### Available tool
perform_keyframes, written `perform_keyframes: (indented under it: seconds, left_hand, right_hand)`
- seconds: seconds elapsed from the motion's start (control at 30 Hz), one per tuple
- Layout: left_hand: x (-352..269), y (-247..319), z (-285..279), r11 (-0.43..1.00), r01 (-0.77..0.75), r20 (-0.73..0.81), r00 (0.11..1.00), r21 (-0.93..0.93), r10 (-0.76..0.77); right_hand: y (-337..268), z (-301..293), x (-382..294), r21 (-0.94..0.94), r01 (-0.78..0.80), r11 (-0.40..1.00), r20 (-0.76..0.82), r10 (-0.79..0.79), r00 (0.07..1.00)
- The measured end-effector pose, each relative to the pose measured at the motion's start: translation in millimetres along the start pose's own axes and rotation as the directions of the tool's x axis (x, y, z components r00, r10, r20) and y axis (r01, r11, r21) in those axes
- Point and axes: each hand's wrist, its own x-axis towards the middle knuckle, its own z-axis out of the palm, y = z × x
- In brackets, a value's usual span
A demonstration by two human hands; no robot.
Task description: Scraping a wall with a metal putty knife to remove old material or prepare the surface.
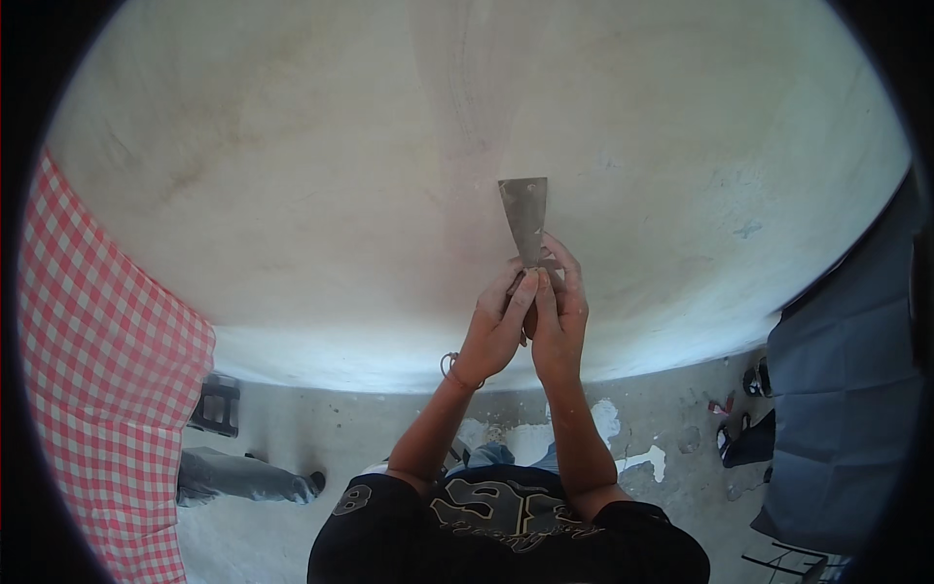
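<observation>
Both hands hold a putty knife (525, 215) with a flat, stained metal blade that widens away from me. My left hand (500, 306) grips the handle from the left, and my right hand (562, 306) wraps it from the right. The two thumbs press side by side near the base of the blade. Most of the handle is hidden by my fingers. Beyond the blade stretches a smooth, pale plastered wall (350, 182) with faint stains and scuffs. I cannot tell whether the blade touches it.
A red-and-white checked cloth (109, 350) hangs at left, by a dark plastic stool (219, 406) and another person's leg (248, 476). At right are a grey-blue cloth (846, 423), a person's shoes (759, 378) and metal legs (788, 562). White patches (646, 461) mark the concrete floor (379, 420).
</observation>
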Motion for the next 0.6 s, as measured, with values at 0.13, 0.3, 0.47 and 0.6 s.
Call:
perform_keyframes:
  seconds: [0.13, 0.3, 0.47, 0.6]
  left_hand:
    - [22.5, 14.5, -12.1, 0.993, -0.110, -0.074, 0.991, 0.030, 0.112]
    - [34.6, 18.1, -8.9, 0.971, -0.224, -0.095, 0.972, -0.085, 0.216]
    - [33.9, 24.3, -10.1, 0.987, -0.160, -0.023, 0.987, -0.023, 0.159]
    - [9.2, 20.1, -4.3, 0.978, -0.158, 0.025, 0.986, -0.135, 0.162]
  right_hand:
    - [-11.9, -0.8, -1.3, -0.140, 0.016, 0.990, 0.253, 0.020, 0.967]
    - [-23.7, 3.2, -7.6, -0.244, 0.144, 0.959, 0.367, -0.046, 0.929]
    - [-19.6, -3.3, -13.4, -0.571, 0.340, 0.747, 0.311, -0.187, 0.932]
    - [-19.2, -1.3, -13.7, -0.642, 0.314, 0.700, 0.306, -0.141, 0.942]
